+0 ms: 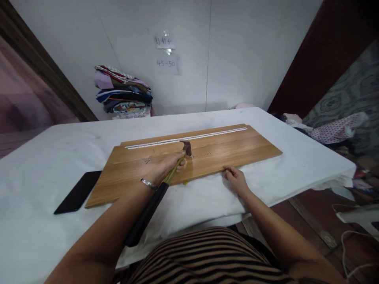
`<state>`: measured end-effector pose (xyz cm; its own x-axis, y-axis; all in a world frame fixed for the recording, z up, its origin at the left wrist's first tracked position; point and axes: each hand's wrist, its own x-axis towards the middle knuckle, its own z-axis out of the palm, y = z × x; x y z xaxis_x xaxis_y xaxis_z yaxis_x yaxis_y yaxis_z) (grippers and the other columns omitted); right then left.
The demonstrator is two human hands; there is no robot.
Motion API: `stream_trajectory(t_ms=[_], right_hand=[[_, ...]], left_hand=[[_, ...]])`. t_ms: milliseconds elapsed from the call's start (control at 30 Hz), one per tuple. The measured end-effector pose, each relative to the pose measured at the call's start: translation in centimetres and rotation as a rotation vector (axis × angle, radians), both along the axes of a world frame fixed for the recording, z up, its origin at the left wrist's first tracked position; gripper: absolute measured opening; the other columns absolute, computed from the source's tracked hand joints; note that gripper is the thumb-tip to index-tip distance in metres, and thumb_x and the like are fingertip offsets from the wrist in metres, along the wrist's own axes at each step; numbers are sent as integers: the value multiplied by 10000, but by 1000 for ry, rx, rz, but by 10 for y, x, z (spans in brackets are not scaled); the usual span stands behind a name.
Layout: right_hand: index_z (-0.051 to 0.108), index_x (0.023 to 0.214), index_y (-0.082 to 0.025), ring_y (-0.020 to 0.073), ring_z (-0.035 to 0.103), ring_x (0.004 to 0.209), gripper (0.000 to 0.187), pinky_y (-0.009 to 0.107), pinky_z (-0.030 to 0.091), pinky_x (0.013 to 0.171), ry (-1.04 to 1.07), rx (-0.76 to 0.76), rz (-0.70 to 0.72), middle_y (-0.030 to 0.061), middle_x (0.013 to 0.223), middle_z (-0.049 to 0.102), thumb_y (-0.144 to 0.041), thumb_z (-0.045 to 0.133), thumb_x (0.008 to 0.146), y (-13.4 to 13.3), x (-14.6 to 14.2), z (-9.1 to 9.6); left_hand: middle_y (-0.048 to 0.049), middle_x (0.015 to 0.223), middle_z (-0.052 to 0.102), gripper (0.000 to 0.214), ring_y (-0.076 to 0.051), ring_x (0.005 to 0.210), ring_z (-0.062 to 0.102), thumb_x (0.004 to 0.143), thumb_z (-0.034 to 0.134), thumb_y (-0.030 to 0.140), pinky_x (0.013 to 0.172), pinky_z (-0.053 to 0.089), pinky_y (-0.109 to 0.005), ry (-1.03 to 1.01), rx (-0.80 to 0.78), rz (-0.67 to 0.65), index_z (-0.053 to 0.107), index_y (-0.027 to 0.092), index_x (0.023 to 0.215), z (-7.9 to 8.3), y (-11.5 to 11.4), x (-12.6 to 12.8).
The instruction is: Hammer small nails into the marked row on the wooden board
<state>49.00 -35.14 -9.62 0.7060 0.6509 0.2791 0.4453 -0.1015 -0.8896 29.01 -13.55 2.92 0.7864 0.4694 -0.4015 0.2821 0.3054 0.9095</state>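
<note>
My left hand [170, 163] is closed round the shaft of a claw hammer [171, 173], close under its rusty head, above the wooden board [237, 146]. The hammer's black grip points back toward my body. My right hand [236, 179] has its fingers curled at the board's near edge, gripping it. A few loose nails [146, 159] lie on the board left of my left hand. Small dark dots [204, 154] run in a row to the right of the hammer head; they are too small to tell apart. White strips [189, 138] stretch along the board's far side.
A black phone or tablet [78, 192] lies left of the board on the white-covered table [26, 177]. Folded clothes [124, 92] are stacked by the back wall, where paper notes [167, 64] hang. At the right stand a white stool [359, 217] and a cable [343, 248].
</note>
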Motion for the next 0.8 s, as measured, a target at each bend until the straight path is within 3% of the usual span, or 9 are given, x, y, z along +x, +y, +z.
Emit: stream_trajectory(t_ms=[800], right_hand=[[719, 949, -178, 197, 639, 700, 316, 322, 516, 682, 18, 11, 28, 44, 746, 710, -313, 497, 768, 3, -1, -1]], left_hand=[[49, 548, 387, 231, -49, 374, 306, 935, 422, 324, 343, 257, -143, -12, -93, 41, 527, 147, 831, 3, -4, 8]])
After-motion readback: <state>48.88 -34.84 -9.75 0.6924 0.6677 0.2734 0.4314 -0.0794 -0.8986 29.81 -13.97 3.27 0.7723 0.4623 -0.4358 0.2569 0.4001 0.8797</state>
